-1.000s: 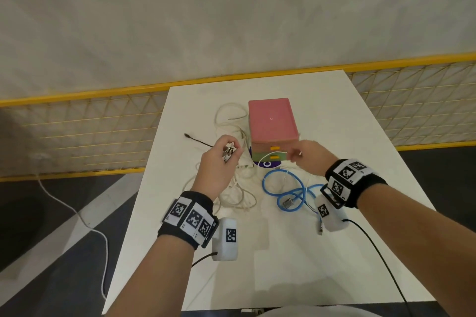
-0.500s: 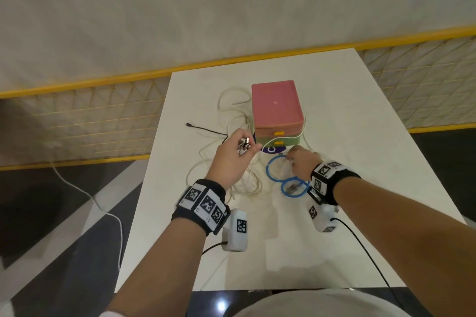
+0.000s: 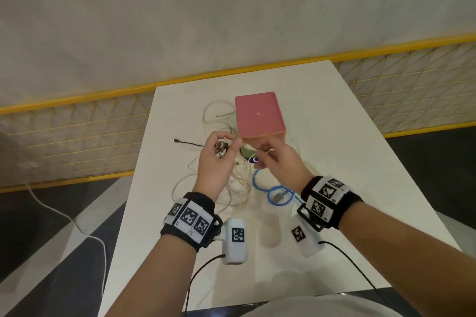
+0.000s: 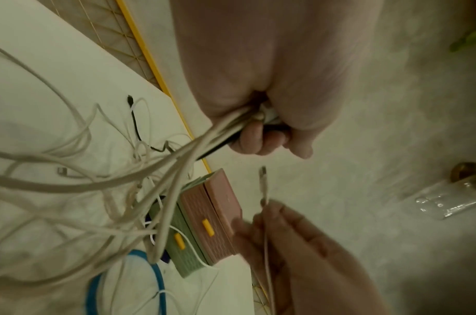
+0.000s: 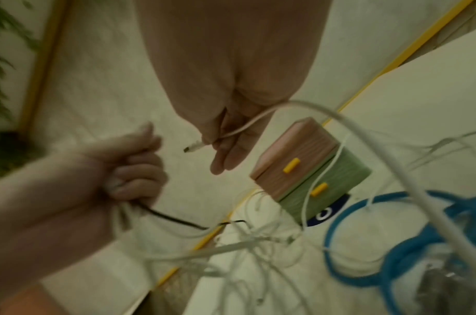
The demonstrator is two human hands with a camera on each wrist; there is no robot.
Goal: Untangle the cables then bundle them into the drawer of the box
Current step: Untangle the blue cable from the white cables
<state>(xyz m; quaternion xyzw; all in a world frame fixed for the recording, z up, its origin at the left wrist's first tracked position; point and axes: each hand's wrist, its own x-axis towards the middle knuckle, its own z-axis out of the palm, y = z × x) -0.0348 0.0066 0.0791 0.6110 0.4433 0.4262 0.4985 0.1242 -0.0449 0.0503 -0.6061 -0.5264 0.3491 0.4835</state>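
Observation:
A small box (image 3: 258, 116) with a pink top and green lower part stands mid-table; both drawers with yellow handles (image 5: 290, 165) look closed. My left hand (image 3: 222, 150) is raised in front of it and grips a bunch of cable ends (image 4: 223, 130), white ones and a black one. My right hand (image 3: 268, 153) pinches one thin white cable (image 5: 247, 125) near its plug (image 5: 192, 147), held up beside the left hand. A tangle of white cables (image 3: 237, 183) lies on the table below. A coiled blue cable (image 3: 278, 194) lies under my right wrist.
The white table (image 3: 360, 162) has bare room at the right and near its front edge. A black cable end (image 3: 177, 140) lies left of the box. A yellow-framed mesh fence (image 3: 77, 134) runs behind the table. A white cord (image 3: 64, 216) trails on the floor at left.
My right hand has risen from the blue coil with a thin white cable pinched in it and come beside the left hand. The left hand keeps its bunch of cable ends.

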